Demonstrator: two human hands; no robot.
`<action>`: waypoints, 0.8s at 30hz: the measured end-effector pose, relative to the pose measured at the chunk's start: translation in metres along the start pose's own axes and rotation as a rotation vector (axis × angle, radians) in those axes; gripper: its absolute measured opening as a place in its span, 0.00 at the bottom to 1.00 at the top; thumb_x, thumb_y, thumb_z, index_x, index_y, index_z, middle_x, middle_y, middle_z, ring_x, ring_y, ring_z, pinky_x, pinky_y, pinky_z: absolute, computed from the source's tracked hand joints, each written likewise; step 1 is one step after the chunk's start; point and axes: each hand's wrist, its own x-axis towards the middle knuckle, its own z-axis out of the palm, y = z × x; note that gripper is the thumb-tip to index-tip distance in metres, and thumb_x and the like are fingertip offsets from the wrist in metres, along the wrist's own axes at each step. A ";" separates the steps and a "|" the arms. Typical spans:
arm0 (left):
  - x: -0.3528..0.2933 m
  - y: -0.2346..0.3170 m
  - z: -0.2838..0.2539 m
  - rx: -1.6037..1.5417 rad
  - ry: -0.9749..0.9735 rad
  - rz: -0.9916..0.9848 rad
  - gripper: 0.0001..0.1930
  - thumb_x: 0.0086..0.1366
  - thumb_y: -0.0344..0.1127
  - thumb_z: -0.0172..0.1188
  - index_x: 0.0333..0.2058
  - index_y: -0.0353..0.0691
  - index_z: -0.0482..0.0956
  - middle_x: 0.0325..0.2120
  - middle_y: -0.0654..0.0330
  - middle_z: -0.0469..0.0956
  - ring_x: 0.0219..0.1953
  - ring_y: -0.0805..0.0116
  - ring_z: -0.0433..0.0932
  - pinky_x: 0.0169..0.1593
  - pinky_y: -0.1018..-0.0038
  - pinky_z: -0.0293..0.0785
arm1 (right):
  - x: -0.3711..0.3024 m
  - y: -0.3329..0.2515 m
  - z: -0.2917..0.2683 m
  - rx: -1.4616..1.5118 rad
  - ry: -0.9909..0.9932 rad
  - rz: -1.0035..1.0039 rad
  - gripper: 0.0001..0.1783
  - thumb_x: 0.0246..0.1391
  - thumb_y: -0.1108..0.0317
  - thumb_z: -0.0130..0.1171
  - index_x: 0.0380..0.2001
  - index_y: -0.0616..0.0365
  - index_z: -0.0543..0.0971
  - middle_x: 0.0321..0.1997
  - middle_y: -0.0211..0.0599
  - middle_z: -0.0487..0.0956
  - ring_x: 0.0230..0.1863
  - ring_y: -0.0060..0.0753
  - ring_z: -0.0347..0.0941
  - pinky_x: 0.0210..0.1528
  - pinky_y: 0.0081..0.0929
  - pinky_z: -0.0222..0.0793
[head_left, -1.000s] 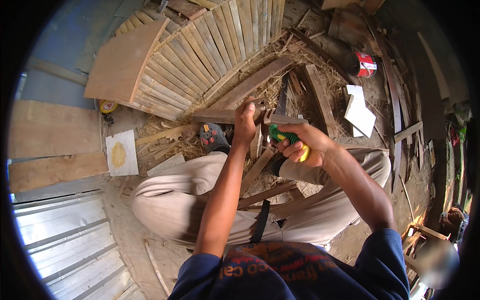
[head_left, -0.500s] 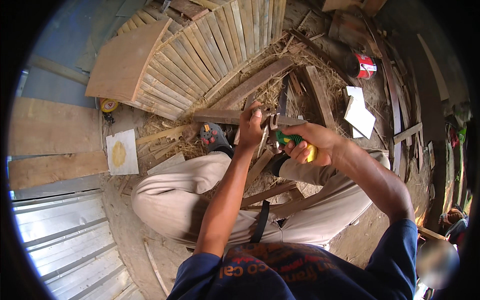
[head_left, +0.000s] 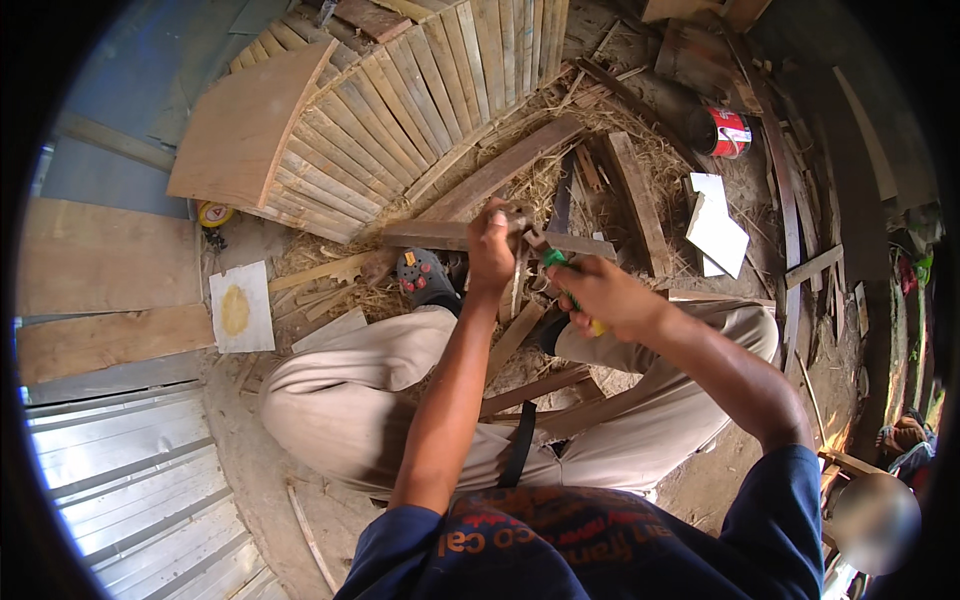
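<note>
My right hand is wrapped round a hand tool with a green-and-yellow handle and a short metal end; its exact kind is unclear. The metal end points up and left, to the small brownish piece in my left hand. My left fingers are closed on that piece, its kind too small to make out. Whether tool and piece touch, I cannot tell. Both hands are above a dark wooden board lying across the ground beyond my bent legs.
A curved wooden-slat structure with a plywood sheet stands at the far left. Wood offcuts and shavings cover the ground around a loose plank. A red can and white board pieces lie right. A tape measure sits left.
My right hand has turned and shifted slightly, so the tool's handle now slants up toward my left hand. My left hand has moved slightly left, still gripping the small piece.
</note>
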 end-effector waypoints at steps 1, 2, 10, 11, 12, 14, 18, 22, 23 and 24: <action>0.006 -0.004 -0.004 -0.121 0.008 -0.076 0.21 0.69 0.44 0.47 0.42 0.29 0.78 0.29 0.59 0.78 0.31 0.67 0.75 0.37 0.68 0.72 | 0.001 0.000 0.001 -0.223 0.105 -0.339 0.17 0.69 0.56 0.54 0.34 0.60 0.69 0.22 0.30 0.67 0.16 0.21 0.63 0.16 0.26 0.59; 0.009 -0.007 -0.014 -0.185 -0.002 -0.071 0.23 0.69 0.45 0.45 0.44 0.28 0.79 0.37 0.52 0.83 0.41 0.60 0.80 0.48 0.66 0.74 | 0.003 -0.001 0.000 -0.469 0.187 -0.592 0.17 0.69 0.56 0.54 0.35 0.60 0.69 0.21 0.31 0.67 0.17 0.21 0.64 0.16 0.27 0.60; 0.022 -0.031 -0.037 0.142 -0.074 0.006 0.25 0.69 0.49 0.37 0.40 0.32 0.76 0.31 0.53 0.83 0.35 0.64 0.81 0.44 0.66 0.76 | 0.000 -0.006 -0.007 0.299 -0.097 0.350 0.15 0.69 0.61 0.52 0.38 0.65 0.71 0.26 0.37 0.71 0.20 0.25 0.66 0.19 0.31 0.66; 0.021 -0.029 -0.034 0.137 -0.105 -0.001 0.25 0.68 0.49 0.38 0.40 0.32 0.76 0.30 0.53 0.83 0.34 0.63 0.81 0.44 0.66 0.76 | 0.000 -0.003 -0.003 0.338 -0.105 0.349 0.15 0.69 0.61 0.53 0.39 0.65 0.70 0.26 0.37 0.71 0.20 0.25 0.66 0.19 0.31 0.66; 0.018 -0.027 -0.030 0.139 -0.102 0.002 0.25 0.68 0.49 0.38 0.40 0.32 0.76 0.30 0.53 0.83 0.34 0.64 0.81 0.43 0.66 0.77 | 0.000 0.000 0.001 0.386 -0.134 0.374 0.15 0.69 0.61 0.53 0.40 0.65 0.70 0.26 0.37 0.71 0.20 0.25 0.66 0.20 0.31 0.66; 0.013 -0.019 -0.021 0.124 -0.088 -0.013 0.24 0.68 0.48 0.38 0.39 0.32 0.76 0.30 0.54 0.83 0.33 0.64 0.81 0.42 0.67 0.77 | 0.002 0.002 0.004 0.455 -0.163 0.425 0.12 0.68 0.62 0.53 0.41 0.62 0.69 0.26 0.35 0.70 0.19 0.23 0.65 0.21 0.27 0.67; 0.000 0.005 -0.005 0.107 -0.099 -0.065 0.24 0.68 0.47 0.39 0.36 0.32 0.77 0.30 0.54 0.83 0.33 0.65 0.82 0.41 0.69 0.77 | 0.005 -0.005 -0.006 0.634 -0.224 0.523 0.08 0.69 0.64 0.52 0.37 0.56 0.68 0.26 0.32 0.70 0.19 0.19 0.65 0.21 0.22 0.67; -0.005 0.026 0.012 0.250 -0.155 0.041 0.23 0.67 0.46 0.41 0.35 0.28 0.76 0.23 0.61 0.75 0.26 0.71 0.71 0.34 0.71 0.68 | 0.001 -0.016 -0.018 0.555 -0.218 0.585 0.13 0.69 0.61 0.52 0.37 0.60 0.68 0.26 0.29 0.68 0.16 0.15 0.61 0.17 0.17 0.61; -0.007 0.029 0.015 0.320 -0.123 0.074 0.23 0.67 0.45 0.42 0.35 0.28 0.75 0.21 0.62 0.72 0.25 0.72 0.68 0.32 0.71 0.66 | 0.001 -0.018 -0.019 0.571 -0.223 0.633 0.15 0.69 0.60 0.52 0.37 0.63 0.69 0.26 0.27 0.68 0.15 0.13 0.59 0.16 0.15 0.57; -0.006 0.031 0.021 0.165 -0.179 0.135 0.23 0.68 0.46 0.43 0.37 0.27 0.75 0.19 0.66 0.64 0.24 0.74 0.59 0.29 0.70 0.57 | 0.000 -0.019 -0.019 0.586 -0.231 0.670 0.17 0.69 0.58 0.52 0.38 0.65 0.69 0.26 0.26 0.67 0.15 0.10 0.57 0.15 0.14 0.54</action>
